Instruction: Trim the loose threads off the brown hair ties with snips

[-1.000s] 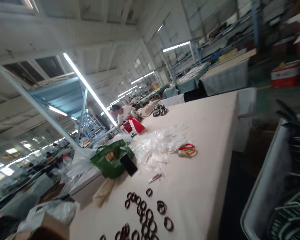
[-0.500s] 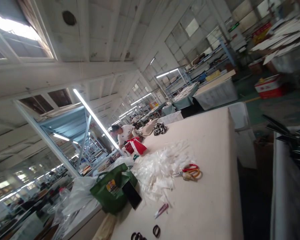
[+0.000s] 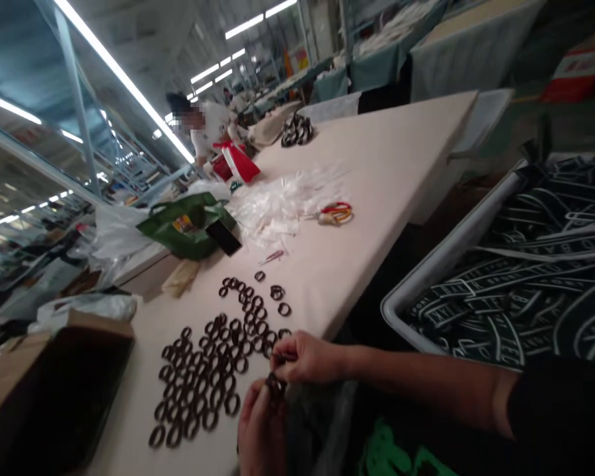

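Note:
Both my hands meet at the near edge of a long beige table [image 3: 377,172]. My right hand [image 3: 307,357] pinches a small dark ring-shaped piece [image 3: 276,385] from above. My left hand [image 3: 258,426] grips the same piece from below. Just left of my hands, several dark brown rings [image 3: 213,360] lie spread in rows on the table top.
A grey bin [image 3: 426,291] of black-and-white straps stands to my right. On the table lie red-handled scissors [image 3: 334,213], a heap of clear plastic bags [image 3: 272,208], a green bag [image 3: 188,225] and a phone [image 3: 223,237]. A cardboard box [image 3: 54,383] sits at left. A person [image 3: 203,125] works at the far end.
The view has swung down from the ceiling and far table end to the near edge. My two hands and the full spread of rings have come into view.

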A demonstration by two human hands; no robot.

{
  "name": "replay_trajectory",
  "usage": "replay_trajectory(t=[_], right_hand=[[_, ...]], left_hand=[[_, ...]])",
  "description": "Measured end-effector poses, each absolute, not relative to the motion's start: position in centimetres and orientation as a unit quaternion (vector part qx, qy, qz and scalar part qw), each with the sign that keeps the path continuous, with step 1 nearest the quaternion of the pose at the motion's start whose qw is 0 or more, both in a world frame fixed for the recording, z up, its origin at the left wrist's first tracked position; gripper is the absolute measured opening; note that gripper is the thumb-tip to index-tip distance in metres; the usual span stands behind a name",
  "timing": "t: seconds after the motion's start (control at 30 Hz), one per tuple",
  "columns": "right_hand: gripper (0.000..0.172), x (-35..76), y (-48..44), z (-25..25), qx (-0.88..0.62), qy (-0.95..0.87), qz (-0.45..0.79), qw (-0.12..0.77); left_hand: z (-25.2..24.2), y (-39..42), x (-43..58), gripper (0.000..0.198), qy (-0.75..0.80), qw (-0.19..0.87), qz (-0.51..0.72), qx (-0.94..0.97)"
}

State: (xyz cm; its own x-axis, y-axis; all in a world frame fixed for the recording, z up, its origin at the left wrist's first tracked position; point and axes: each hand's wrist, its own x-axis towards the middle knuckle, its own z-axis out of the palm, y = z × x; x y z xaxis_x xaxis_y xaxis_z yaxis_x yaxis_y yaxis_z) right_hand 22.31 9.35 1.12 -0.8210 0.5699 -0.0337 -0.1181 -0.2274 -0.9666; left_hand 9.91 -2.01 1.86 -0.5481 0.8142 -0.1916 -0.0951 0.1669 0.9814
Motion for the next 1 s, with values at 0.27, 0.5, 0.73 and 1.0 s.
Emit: replay_trajectory(t=[0.27, 0.5, 0.73, 1.0], right_hand=[[0.03, 24.2, 9.9, 2.0, -0.202, -0.691, 0.642, 0.265], [0.031, 25.6, 10.0, 2.5, -0.174, -0.811, 0.472, 0.299], [0.031, 24.8, 10.0, 1.7, -0.141, -0.788, 0.54, 0.261], [0.031, 24.3, 10.0, 1.5, -0.107, -0.756, 0.595, 0.253]], left_hand=[[2.5, -2.0, 10.2, 0.034, 0.635, 0.391, 0.652, 0.135], [2.5, -2.3, 10.3, 0.032, 0.605, 0.423, 0.667, 0.105], [2.8, -2.3, 10.5, 0.032, 0.54, 0.5, 0.676, 0.044], [2.5, -2.3, 11.3, 0.03, 0.516, 0.542, 0.664, -0.005]])
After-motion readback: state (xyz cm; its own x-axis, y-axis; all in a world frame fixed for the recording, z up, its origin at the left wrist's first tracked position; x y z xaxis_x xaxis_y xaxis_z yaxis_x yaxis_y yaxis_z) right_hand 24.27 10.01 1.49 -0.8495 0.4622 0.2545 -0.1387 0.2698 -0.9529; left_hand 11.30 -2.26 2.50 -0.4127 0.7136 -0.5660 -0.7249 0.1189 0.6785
